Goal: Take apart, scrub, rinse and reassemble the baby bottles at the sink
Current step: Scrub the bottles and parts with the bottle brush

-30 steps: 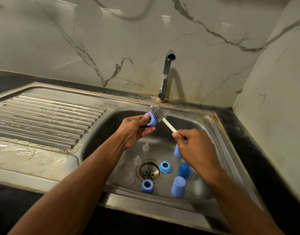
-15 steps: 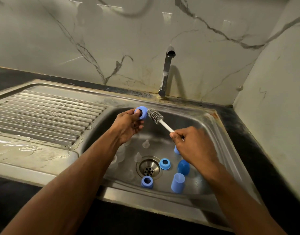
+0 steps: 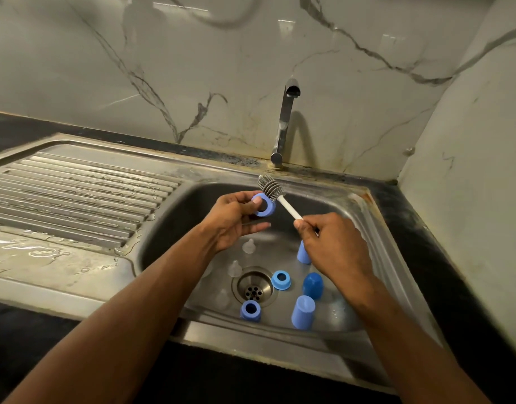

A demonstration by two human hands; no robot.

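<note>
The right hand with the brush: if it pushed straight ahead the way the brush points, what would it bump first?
Probably the blue ring held by the left hand. The brush in the right hand already sits against it, though depth is unclear.

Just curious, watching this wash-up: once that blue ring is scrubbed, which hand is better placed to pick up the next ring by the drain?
Probably the left hand: it holds only the blue ring, while the right hand grips the brush.
</note>
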